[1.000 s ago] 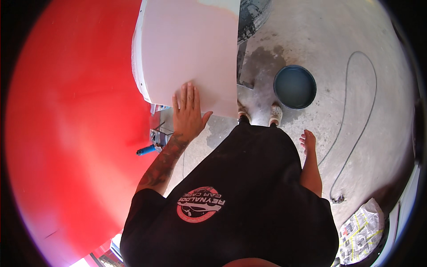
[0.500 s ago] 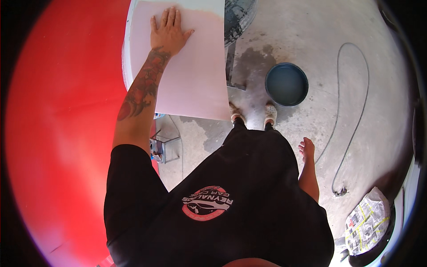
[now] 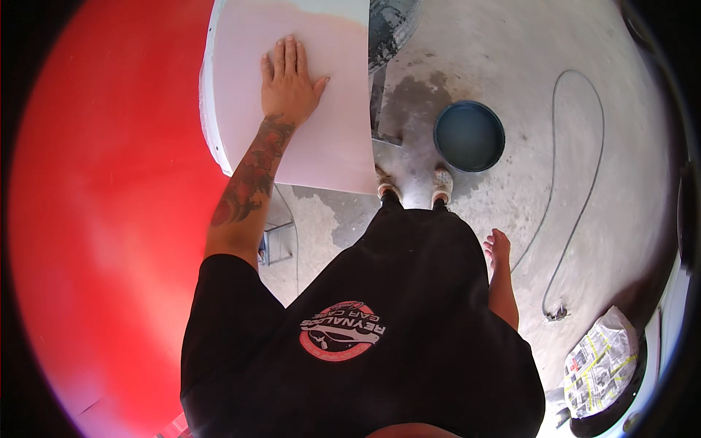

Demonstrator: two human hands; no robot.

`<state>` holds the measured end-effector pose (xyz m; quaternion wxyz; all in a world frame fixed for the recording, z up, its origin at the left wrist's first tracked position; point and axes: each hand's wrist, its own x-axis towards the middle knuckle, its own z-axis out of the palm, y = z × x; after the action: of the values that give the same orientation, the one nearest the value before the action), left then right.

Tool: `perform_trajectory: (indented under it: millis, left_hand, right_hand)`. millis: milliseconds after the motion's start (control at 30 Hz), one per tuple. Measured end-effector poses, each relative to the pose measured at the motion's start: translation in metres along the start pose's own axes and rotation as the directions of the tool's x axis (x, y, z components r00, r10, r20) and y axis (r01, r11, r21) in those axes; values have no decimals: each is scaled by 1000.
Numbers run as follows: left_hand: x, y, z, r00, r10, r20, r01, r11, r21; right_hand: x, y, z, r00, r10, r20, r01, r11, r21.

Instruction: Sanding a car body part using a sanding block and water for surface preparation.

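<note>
My left hand (image 3: pixel 290 95) lies flat on a pale pinkish panel (image 3: pixel 332 142), its fingers stretched away from me and the thumb spread to the right. The panel's surface looks smooth, with a whiter border on its curved left side and a white patch at the far end. Nothing shows under or in that hand. Down by my right side hangs my right hand (image 3: pixel 498 249), off the panel, with loosely bent fingers and no object visible in it.
A large glossy red surface (image 3: pixel 109 204) fills the left. On the concrete floor stand a dark round basin of liquid (image 3: pixel 469 136) and a metal stand (image 3: pixel 277 244). A thin hose (image 3: pixel 553 160) loops at right. A wheel covered in printed sheeting (image 3: pixel 602 365) is lower right.
My left hand has slid toward me and slightly right over the panel, staying flat. My right hand has shifted only a little.
</note>
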<state>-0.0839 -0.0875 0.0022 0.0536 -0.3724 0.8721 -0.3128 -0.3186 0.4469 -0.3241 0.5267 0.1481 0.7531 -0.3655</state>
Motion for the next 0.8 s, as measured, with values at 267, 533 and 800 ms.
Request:
perform_trajectory:
  millis: [267,533,800]
  left_hand:
    - [-59,13,-8,999,6,44,-1,994,-106]
    - [-114,28,-19,990,27,139,5,974,-225]
    - [-168,50,-33,957,35,287,49,958,-281]
  right_hand:
    - [10,-40,12,996,-79,50,81,996,-35]
    - [20,-51,16,993,-96,70,102,991,-82]
    - [22,-49,19,993,-71,90,82,988,-133]
